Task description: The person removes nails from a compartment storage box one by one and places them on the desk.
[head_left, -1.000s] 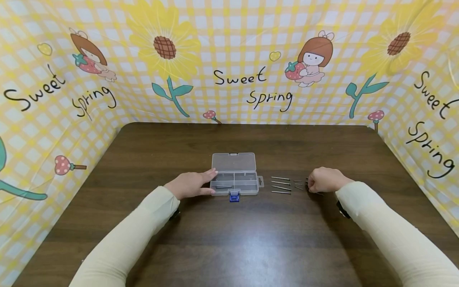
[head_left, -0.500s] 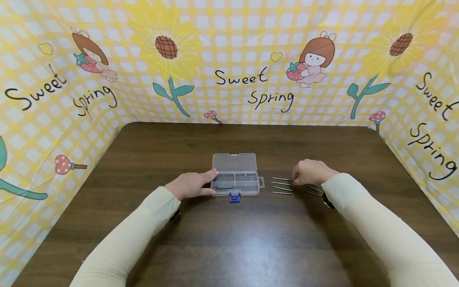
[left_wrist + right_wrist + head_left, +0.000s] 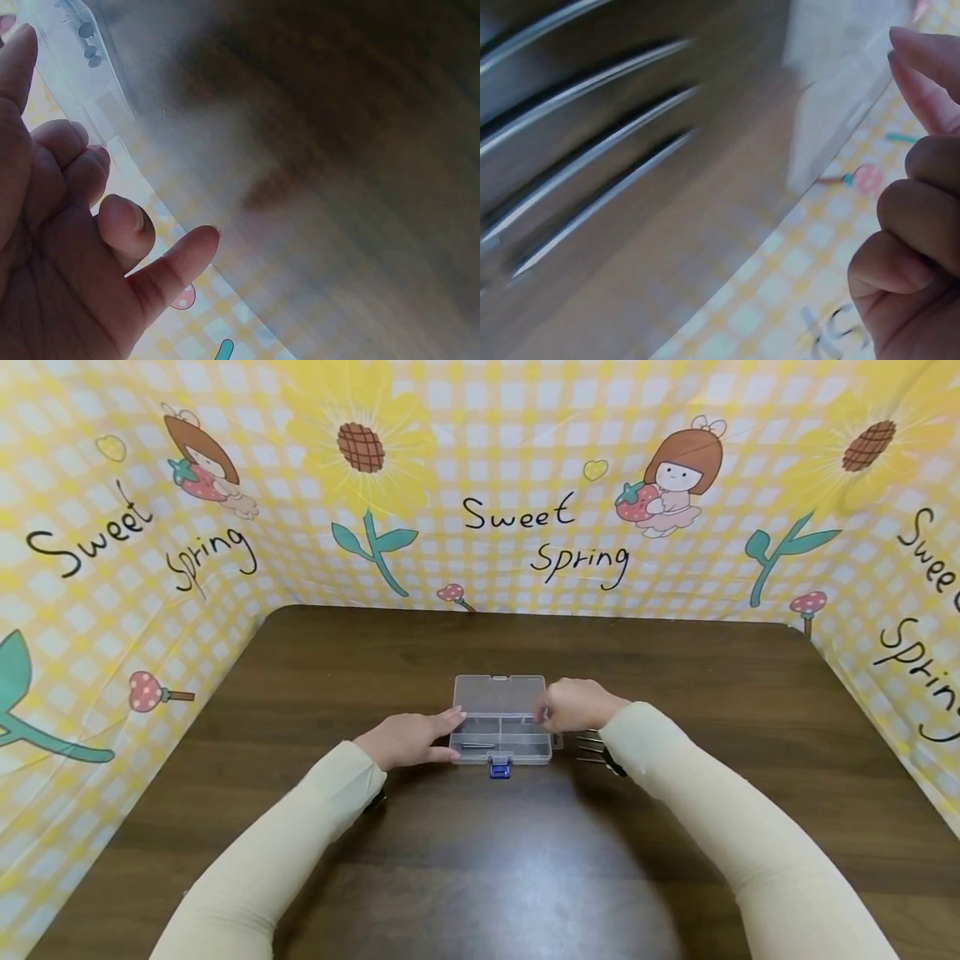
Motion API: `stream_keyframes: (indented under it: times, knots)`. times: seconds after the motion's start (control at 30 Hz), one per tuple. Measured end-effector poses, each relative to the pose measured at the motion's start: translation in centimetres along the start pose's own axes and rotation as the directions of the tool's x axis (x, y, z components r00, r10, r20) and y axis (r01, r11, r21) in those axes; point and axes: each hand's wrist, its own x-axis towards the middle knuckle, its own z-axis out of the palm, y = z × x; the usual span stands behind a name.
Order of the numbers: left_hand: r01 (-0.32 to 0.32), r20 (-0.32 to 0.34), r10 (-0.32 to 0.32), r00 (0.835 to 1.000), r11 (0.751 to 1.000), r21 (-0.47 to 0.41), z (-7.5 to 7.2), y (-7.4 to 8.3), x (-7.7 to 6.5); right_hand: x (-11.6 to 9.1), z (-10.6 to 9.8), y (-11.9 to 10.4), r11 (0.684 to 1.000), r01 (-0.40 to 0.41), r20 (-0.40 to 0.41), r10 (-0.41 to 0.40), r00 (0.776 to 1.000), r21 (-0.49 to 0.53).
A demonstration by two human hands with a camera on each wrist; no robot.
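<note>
A clear plastic compartment box [image 3: 501,747] lies with its lid raised on the table. My left hand [image 3: 408,739] rests against its left side, fingers and thumb extended. Nail heads [image 3: 86,30] show through the box wall in the left wrist view, and one nail [image 3: 477,746] lies in the front left compartment. My right hand [image 3: 576,703] is over the box's back right corner, thumb and forefinger pinched together. Any nail between those fingertips is too small to make out. Several long nails [image 3: 592,154] lie in a row beside the box, partly hidden by my right sleeve.
A blue latch [image 3: 500,767] sticks out at the front of the box, and a hanging tab [image 3: 557,741] at its right. The brown wooden table [image 3: 420,860] is bordered by a yellow checked cloth [image 3: 517,452] at the back and both sides.
My right hand has moved left from the nails at the right, past the small ones, to the box's back right compartment. My left hand has stayed against the box; the head view has shifted slightly.
</note>
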Motion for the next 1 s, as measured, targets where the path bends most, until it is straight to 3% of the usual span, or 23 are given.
stream_keyframes:
  times: [0.17, 0.43, 0.63, 1.0]
  knots:
    - [0.001, -0.008, -0.001, 1.000, 1.000, 0.012, 0.0, 0.0, 0.2, 2.5, -0.3, -2.7, 0.998, 0.066, -0.004, -0.066, 0.998, -0.023]
    - [-0.004, -0.016, 0.004, 1.000, 1.000, 0.006, -0.1, 0.1, 0.1, 4.9, 0.1, -5.9, 0.992, 0.122, 0.104, -0.118, 0.988, -0.036]
    - [-0.005, -0.015, 0.005, 1.000, 1.000, 0.003, -0.1, 0.0, -0.1, 5.5, 0.5, -7.1, 0.990, 0.107, 0.155, -0.092, 0.984, -0.092]
    - [-0.016, -0.034, 0.016, 0.999, 1.000, 0.009, 0.2, -0.2, 0.0, 5.5, 1.3, -7.8, 0.981, 0.115, 0.150, -0.092, 0.984, -0.154]
